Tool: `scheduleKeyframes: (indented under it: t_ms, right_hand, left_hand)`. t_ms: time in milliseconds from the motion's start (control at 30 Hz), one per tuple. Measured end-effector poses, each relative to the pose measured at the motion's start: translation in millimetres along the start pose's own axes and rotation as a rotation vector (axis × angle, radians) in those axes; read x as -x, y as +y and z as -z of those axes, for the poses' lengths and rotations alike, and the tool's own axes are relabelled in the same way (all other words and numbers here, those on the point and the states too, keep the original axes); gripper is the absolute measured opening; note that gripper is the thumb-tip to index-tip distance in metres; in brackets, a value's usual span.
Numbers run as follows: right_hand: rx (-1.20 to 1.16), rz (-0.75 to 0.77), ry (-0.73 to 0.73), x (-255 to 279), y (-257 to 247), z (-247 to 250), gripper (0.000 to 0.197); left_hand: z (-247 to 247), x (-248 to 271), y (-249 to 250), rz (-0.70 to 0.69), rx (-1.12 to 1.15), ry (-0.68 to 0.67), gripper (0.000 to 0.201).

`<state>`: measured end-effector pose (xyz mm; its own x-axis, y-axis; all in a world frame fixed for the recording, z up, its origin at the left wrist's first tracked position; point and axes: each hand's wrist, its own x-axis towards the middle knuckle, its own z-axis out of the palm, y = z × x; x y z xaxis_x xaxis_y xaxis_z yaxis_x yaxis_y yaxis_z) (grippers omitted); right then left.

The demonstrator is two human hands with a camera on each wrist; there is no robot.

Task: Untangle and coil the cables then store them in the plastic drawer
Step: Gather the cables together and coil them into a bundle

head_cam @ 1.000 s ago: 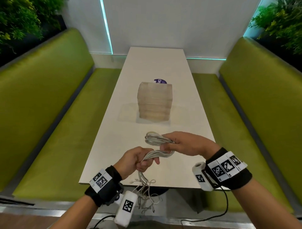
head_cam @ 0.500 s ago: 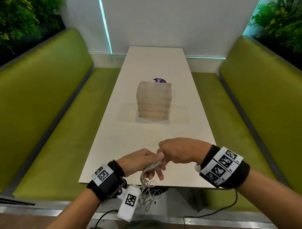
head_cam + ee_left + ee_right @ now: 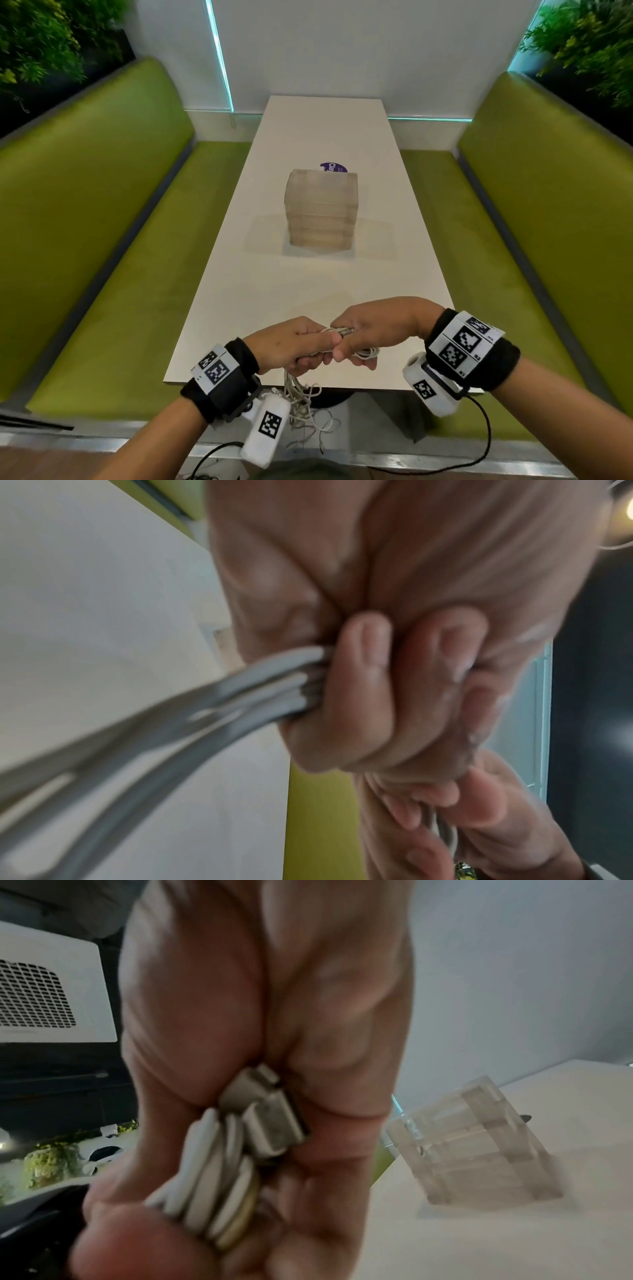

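**Loose tails could undo the coil**

The biggest risk is the free cable ends (image 3: 303,407) hanging below the worktop (image 3: 308,281) edge at the lower centre of the head view. They look tangled, and if the person winds on without clearing them, a snag could drag loops out of the bundle or knot it tighter. A second risk is the meeting point of the two grips: the hands touch there, so any regrasp may let the gathered turns spring apart. The plastic drawer (image 3: 321,212) stands closed at the frame's centre, well apart from the hands, so one hand must let go to open it, and the coil could slacken then.

The left hand (image 3: 291,346) is fisted round the cables (image 3: 337,331), with strands running out past its fingers (image 3: 368,669) in the left wrist view. The right hand (image 3: 380,329) is curled round the looped part, with thumb and fingers clamping flat white turns (image 3: 212,1172) and a connector (image 3: 270,1121) against the palm. Both hands hover knuckles-up just over the near worktop edge, at lower centre.
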<state>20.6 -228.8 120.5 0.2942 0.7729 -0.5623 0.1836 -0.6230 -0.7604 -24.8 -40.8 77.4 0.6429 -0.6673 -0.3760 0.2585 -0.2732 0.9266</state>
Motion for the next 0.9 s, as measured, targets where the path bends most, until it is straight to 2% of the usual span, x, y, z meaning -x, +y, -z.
scheduleKeyframes:
  t_ms: [300,433,533,600,733,767,867,900]
  right_hand:
    - [0.151,-0.028,0.058,-8,8,-2,0.007]
    - [0.228,-0.056,0.109,-12,12,-4,0.018]
    - [0.275,-0.070,0.128,-10,11,-5,0.016]
    - [0.348,-0.083,0.145,-7,6,0,0.014]
    - [0.429,-0.065,0.236,10,-9,23,0.015]
    - [0.430,-0.053,0.274,16,-12,31,0.015]
    - [0.420,-0.038,0.354,32,-19,49,0.019]
    - [0.418,-0.035,0.370,34,-21,52,0.021]
  left_hand:
    - [3,-7,0,0.006,-0.155,-0.018,0.036]
    - [7,-12,-5,-0.007,-0.208,-0.019,0.035]
    - [6,-12,-5,-0.007,-0.206,-0.039,0.037]
    - [6,-12,-4,-0.034,-0.164,-0.030,0.042]
    - [11,-9,-8,-0.110,-0.074,-0.006,0.072]
    - [12,-8,-12,-0.119,-0.075,0.033,0.070]
    - [13,-5,-23,-0.216,-0.009,0.216,0.032]
    - [12,-5,-22,-0.246,0.013,0.270,0.027]
